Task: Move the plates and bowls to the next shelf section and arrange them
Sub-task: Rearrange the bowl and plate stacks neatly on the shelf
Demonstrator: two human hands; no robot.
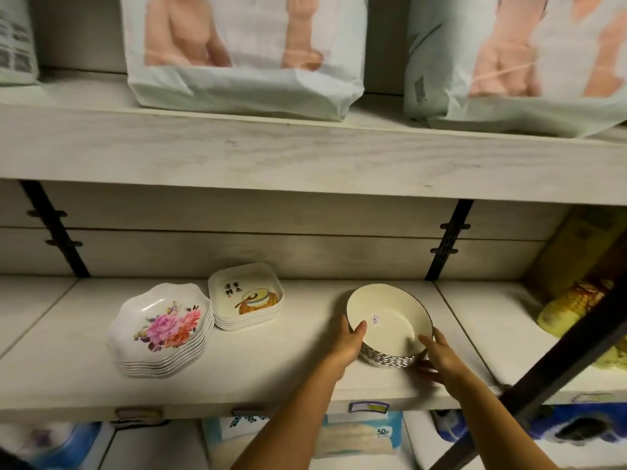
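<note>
Bare shelf (305,334) lies open between the square dish stack (246,296) and the bowl stack (390,327), flowered plate stack (159,330) just beside the square one at left, upper shelf board (305,154) low overhead, dark slanted post (559,361) crossing at right, yellow packs (570,310) behind it

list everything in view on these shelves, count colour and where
round bowls: one stack, cream inside with patterned sides, middle shelf, right of centre
flower plates: one stack, white with pink roses, middle shelf, left
square dishes: one stack, white with orange print, behind the flower plates, to their right
printed bags: at least three, pale, top shelf
yellow packages: number unclear, yellow, right end of middle shelf
tissue packs: several, blue and white, below the middle shelf
brackets: two, black, behind the middle shelf
left hand: one, grips the round bowls' left side
right hand: one, grips their right side
</note>
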